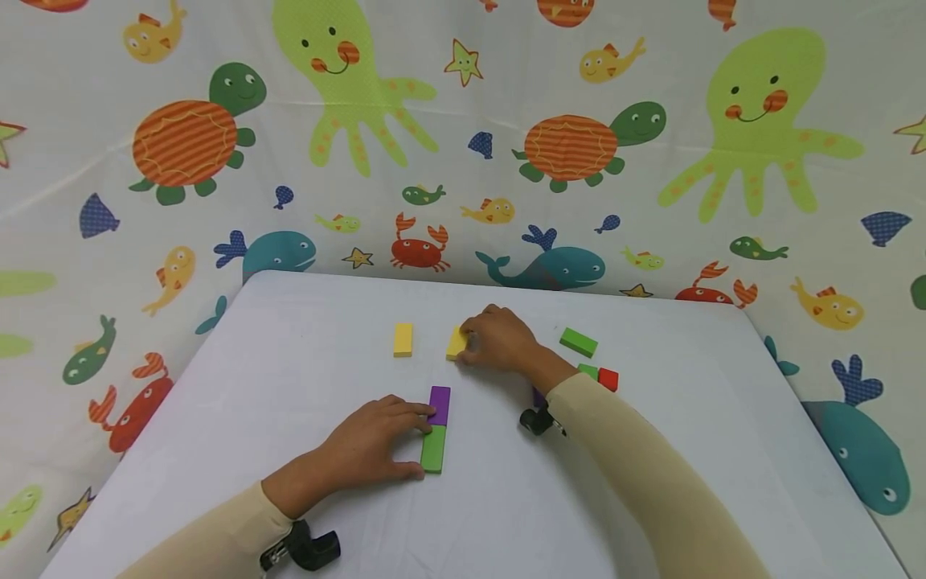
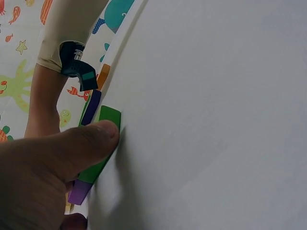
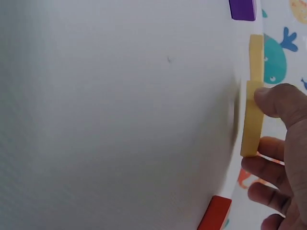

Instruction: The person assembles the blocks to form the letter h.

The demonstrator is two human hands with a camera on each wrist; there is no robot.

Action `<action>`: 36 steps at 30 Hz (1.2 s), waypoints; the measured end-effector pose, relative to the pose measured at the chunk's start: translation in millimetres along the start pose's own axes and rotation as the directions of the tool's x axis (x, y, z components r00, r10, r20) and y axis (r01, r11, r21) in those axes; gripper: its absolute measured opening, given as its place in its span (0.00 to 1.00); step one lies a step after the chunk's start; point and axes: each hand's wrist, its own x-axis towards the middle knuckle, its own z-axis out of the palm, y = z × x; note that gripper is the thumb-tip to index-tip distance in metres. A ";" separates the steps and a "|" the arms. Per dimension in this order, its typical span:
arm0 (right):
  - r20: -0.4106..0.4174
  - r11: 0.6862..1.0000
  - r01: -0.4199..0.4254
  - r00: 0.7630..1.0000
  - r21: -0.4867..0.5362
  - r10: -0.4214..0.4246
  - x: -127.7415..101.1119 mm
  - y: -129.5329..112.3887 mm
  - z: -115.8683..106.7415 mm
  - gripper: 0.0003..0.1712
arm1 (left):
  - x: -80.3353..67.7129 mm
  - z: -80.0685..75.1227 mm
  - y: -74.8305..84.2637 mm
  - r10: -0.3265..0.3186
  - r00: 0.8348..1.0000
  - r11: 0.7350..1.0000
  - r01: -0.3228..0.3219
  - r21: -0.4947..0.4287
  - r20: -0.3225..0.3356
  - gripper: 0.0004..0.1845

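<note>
My right hand (image 1: 501, 342) pinches a yellow block (image 1: 456, 344) near the back of the white table. In the right wrist view, the thumb lies against this yellow block (image 3: 251, 132). A second yellow block (image 1: 403, 340) rests to its left. Nearer the front, a purple block (image 1: 440, 402) and a green block (image 1: 432, 450) lie end to end in a line. Beside that line is my left hand (image 1: 372, 442), its extended fingertips touching the purple block and its thumb by the green block's near end. The left thumb partly covers the green block (image 2: 110, 116) in the left wrist view.
Right of the right hand lie a green block (image 1: 579, 342), another green block (image 1: 588, 371) partly behind the forearm, and a red block (image 1: 609, 379). A purple block (image 1: 538, 397) is mostly hidden by the right wrist. A sea-animal cloth (image 1: 448, 112) hangs behind the table (image 1: 304, 346).
</note>
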 end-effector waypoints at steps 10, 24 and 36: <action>0.006 0.997 0.078 0.997 0.022 -0.078 -11.6 -19.9 0.6 0.31 | -2.8 -0.3 -1.9 0.001 1.000 1.000 -0.001 -0.002 0.006 0.29; 0.021 0.992 0.123 0.992 0.021 -0.123 -19.5 -30.0 7.8 0.32 | -5.9 -1.3 -4.2 0.023 1.000 1.000 -0.023 -0.011 -0.007 0.29; 0.019 0.987 0.161 0.987 0.007 -0.161 -21.2 -26.9 12.5 0.26 | -6.5 -1.1 -4.5 0.023 1.000 1.000 -0.023 -0.014 -0.016 0.29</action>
